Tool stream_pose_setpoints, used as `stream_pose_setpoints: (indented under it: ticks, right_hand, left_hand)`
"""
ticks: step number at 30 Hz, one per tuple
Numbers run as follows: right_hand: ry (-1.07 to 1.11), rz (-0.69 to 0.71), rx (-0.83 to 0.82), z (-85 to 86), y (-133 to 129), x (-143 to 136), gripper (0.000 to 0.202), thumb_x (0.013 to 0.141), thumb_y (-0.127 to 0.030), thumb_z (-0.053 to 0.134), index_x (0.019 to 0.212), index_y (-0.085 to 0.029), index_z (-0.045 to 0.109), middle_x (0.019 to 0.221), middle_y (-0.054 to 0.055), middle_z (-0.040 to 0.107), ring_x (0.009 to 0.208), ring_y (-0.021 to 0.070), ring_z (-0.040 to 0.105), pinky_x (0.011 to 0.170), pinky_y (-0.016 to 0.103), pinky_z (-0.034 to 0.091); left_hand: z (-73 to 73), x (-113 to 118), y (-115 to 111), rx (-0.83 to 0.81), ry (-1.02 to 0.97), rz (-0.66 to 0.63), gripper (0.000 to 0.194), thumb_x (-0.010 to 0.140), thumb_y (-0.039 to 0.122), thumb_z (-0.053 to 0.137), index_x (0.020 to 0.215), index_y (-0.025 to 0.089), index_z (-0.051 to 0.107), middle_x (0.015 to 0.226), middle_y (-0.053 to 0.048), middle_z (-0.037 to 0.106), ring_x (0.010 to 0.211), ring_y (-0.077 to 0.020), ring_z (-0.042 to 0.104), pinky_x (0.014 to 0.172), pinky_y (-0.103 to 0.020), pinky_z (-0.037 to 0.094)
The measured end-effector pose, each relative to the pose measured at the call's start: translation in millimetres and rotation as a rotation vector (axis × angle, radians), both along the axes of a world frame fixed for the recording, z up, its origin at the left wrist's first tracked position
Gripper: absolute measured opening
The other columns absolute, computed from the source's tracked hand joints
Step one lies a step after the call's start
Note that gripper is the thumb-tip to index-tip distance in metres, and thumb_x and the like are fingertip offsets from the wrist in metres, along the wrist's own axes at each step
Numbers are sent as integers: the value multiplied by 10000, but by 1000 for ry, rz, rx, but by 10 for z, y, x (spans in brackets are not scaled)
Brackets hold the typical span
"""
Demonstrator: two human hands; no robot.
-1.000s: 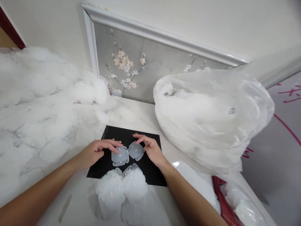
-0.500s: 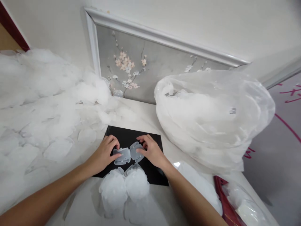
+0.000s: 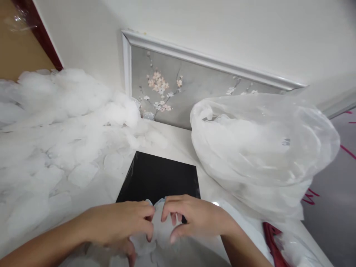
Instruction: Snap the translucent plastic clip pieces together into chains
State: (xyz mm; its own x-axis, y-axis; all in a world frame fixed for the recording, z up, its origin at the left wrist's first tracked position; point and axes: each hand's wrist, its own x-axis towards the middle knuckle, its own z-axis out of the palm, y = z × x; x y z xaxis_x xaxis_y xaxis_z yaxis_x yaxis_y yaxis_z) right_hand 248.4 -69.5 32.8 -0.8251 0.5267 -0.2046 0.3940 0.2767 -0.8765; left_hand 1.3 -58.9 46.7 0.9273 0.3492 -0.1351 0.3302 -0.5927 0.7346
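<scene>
Two piles of translucent white plastic pieces [image 3: 164, 230] lie side by side at the near edge of a black board [image 3: 164, 178]. My left hand [image 3: 129, 222] reaches over the left pile, fingers bent and thumb apart, hiding much of it. Over the right pile is my right hand [image 3: 191, 217], its fingers curved and its thumb spread away from them. Nothing shows between the fingers of either hand. The far part of the board is bare. The exact shape of the top pieces is blurred and partly covered.
A large heap of similar pieces [image 3: 69, 122] spreads over the left side of the table. At right stands a clear plastic bag [image 3: 250, 148] full of them. A dark red object [image 3: 274, 244] lies at the lower right. A framed floral panel [image 3: 194, 81] is behind.
Both hands have moved toward me from the middle of the board to the two piles. The two flat pieces there are gone from the board's middle. The view has shifted slightly.
</scene>
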Motion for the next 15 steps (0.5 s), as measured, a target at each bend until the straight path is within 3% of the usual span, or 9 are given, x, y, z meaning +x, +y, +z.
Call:
stream_pose_setpoints:
  ticks: [3,4,7,10,11,13,15]
  right_hand:
    - [8,-169,21,80,33,-28,167,833,-340,702,940,-213,685,875,7,645,682,111,577,646,233,474]
    - [14,-222,20,89,71,-42,136,857,-330,668,922,-211,684,826,1,649,662,110,578,625,228,468]
    - [-5,-416,124,-6,305,-105,98,879,-293,613,905,-216,668,763,-11,647,663,124,587,630,242,471]
    - [-51,-691,394,-252,722,-188,111,857,-202,582,953,-214,634,929,24,636,745,148,609,759,309,500]
    - [-69,-779,457,-341,885,-217,132,853,-188,569,971,-212,625,972,41,619,773,163,617,800,337,505]
    - [-102,-937,536,-496,1204,-278,145,839,-187,575,977,-209,614,1037,73,584,880,214,622,878,390,497]
    - [-107,-1000,553,-604,1471,-346,193,819,-189,598,1011,-203,596,1070,95,555,969,255,605,942,438,470]
  left_hand:
    - [-1,-35,31,2,94,-114,288,719,408,794,947,246,723,980,-50,657,927,-237,599,657,-260,431]
    - [13,-80,80,-40,88,-84,278,734,421,781,946,251,721,979,-43,650,919,-227,598,666,-255,437]
    - [37,-289,334,-23,122,212,152,883,384,619,902,252,692,984,-28,631,898,-205,607,743,-274,454]
    - [-48,-508,670,395,345,726,214,913,268,483,1007,187,657,1066,-112,607,1005,-296,572,798,-364,447]
    - [-98,-566,773,488,428,833,263,887,252,498,1082,154,644,1122,-151,596,1060,-334,552,826,-392,443]
    - [-203,-653,940,518,523,928,378,830,253,550,1184,133,610,1150,-169,603,1088,-358,554,866,-409,438]
    - [-275,-718,1041,472,547,950,419,778,268,604,1183,162,610,1086,-136,645,1046,-338,592,867,-390,443]
